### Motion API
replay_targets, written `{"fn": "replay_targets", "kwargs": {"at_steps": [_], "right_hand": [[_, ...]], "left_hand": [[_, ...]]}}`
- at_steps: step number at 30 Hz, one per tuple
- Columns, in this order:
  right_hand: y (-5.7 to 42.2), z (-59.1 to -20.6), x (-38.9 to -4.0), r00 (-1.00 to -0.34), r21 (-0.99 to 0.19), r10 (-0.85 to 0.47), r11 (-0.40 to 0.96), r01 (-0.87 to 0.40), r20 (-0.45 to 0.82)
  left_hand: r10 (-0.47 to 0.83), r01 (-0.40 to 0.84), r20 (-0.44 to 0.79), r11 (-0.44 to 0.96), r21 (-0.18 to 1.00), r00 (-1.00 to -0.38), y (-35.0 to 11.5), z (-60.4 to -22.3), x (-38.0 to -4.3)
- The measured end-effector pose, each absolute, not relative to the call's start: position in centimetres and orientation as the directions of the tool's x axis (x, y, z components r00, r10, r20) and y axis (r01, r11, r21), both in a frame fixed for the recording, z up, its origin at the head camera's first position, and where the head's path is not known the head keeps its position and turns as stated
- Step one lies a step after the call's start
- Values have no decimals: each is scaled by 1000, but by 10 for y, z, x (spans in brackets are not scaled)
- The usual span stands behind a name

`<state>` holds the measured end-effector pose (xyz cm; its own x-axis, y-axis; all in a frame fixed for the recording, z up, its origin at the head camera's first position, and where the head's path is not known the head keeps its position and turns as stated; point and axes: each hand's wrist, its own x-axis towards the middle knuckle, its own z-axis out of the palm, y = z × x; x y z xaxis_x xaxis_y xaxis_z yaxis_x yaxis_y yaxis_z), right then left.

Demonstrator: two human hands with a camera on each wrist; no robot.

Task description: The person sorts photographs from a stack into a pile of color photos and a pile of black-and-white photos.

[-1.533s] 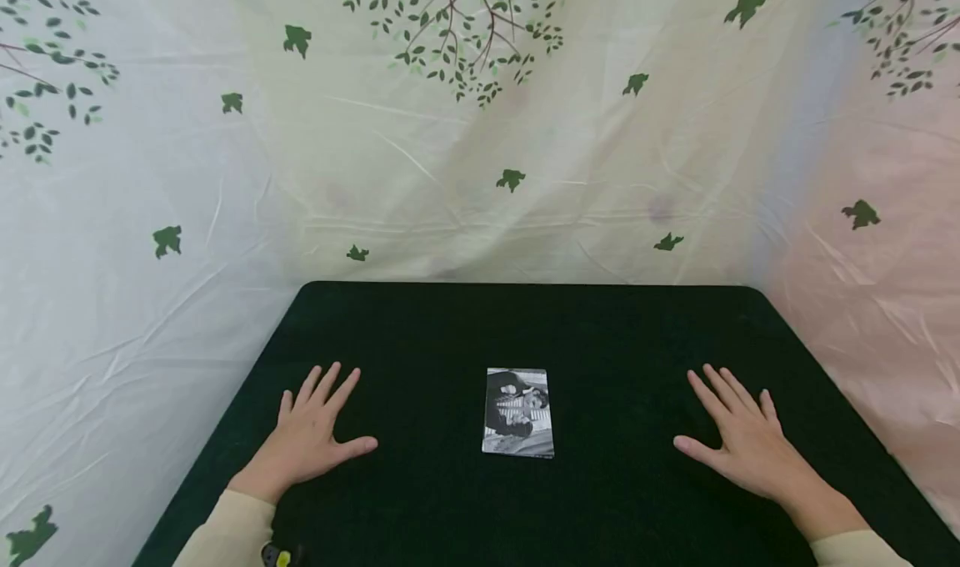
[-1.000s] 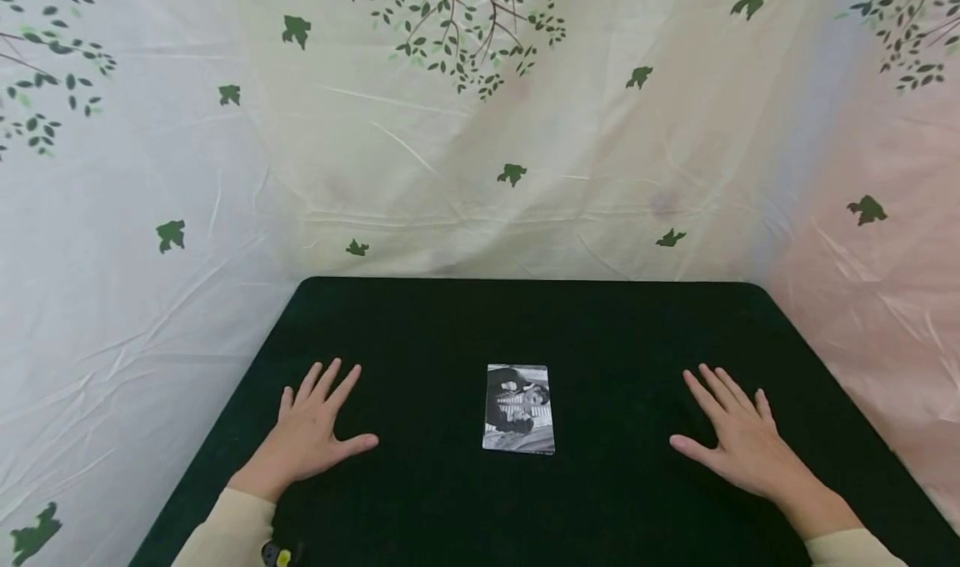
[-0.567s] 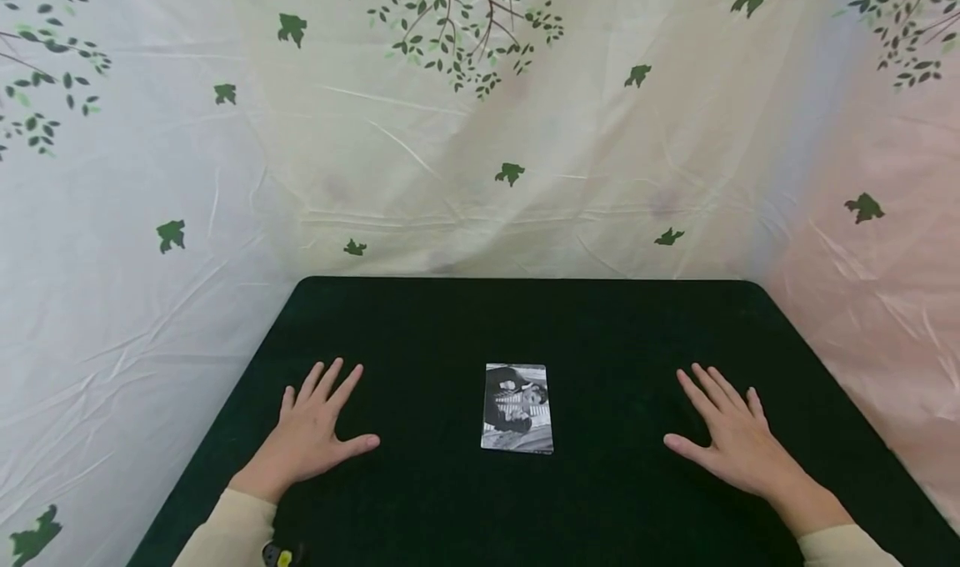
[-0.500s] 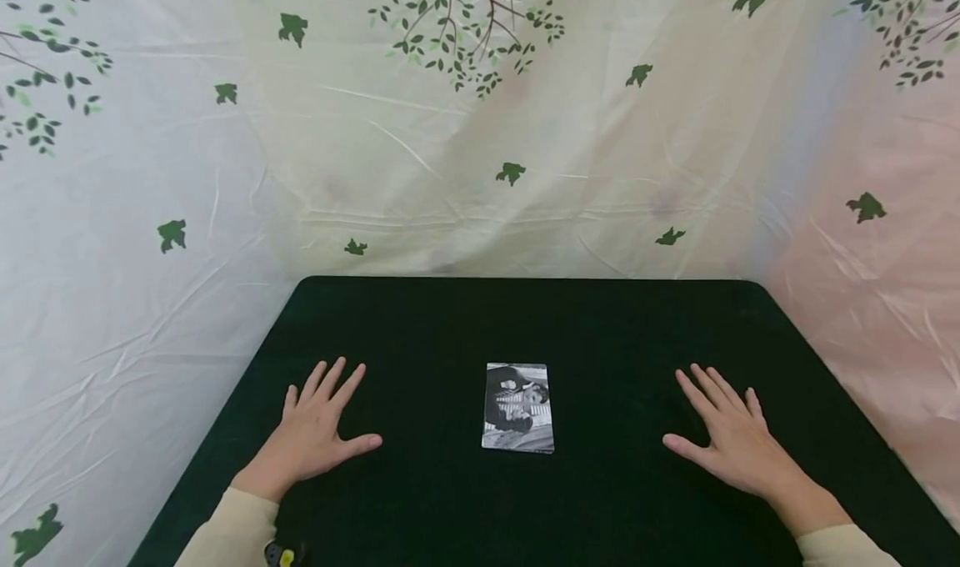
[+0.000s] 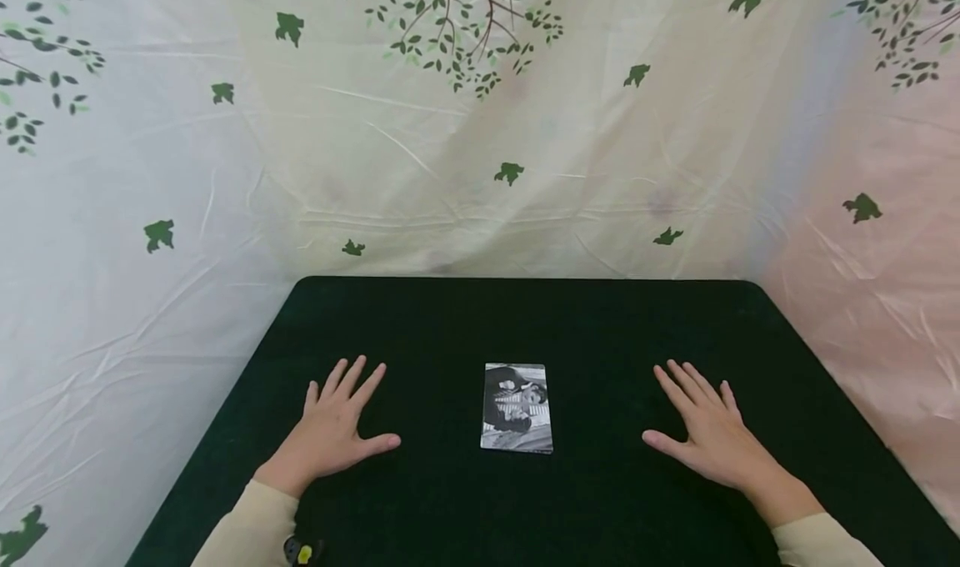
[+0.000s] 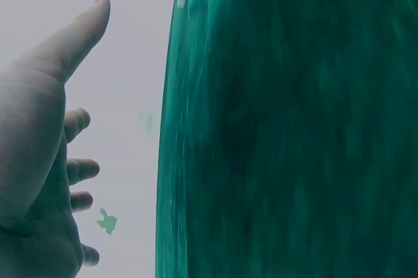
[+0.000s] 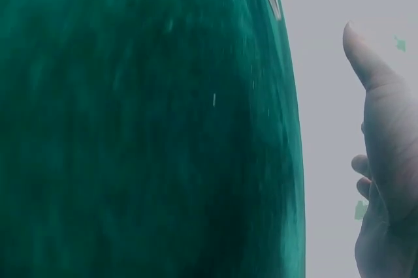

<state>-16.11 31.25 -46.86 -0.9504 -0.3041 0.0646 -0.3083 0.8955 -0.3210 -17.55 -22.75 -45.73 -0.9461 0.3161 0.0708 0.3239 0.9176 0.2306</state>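
Note:
A small stack of black-and-white photo cards lies at the middle of the dark green table. The top card's picture is turned sideways. To its left, my left hand is spread palm down with the thumb pointing toward the cards. My right hand mirrors it on the other side, fingers also spread. Neither hand holds anything, and both are apart from the cards. In the left wrist view the left hand shows its thumb and fingertips. The right wrist view has the right hand at its right edge, with the cards' edge at the top.
The dark green table has rounded far corners. Behind and beside it hangs pale cloth printed with branches and green leaves. A black-and-yellow device sits by the left sleeve.
Both hands have moved inward toward the cards, the left hand to the right and the right hand to the left. Their fingers stay spread. The cards have not moved on the table.

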Motion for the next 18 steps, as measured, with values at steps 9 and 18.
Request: {"fn": "replay_targets", "kwargs": {"at_steps": [9, 18], "right_hand": [[276, -473, -173, -938, -305, -332, 887, -347, 100], [229, -481, -184, -926, -295, -346, 878, -377, 151]], "left_hand": [[379, 397, 117, 891, 220, -918, -184, -460, -182], [445, 452, 82, 862, 231, -892, -131, -465, -190]]}}
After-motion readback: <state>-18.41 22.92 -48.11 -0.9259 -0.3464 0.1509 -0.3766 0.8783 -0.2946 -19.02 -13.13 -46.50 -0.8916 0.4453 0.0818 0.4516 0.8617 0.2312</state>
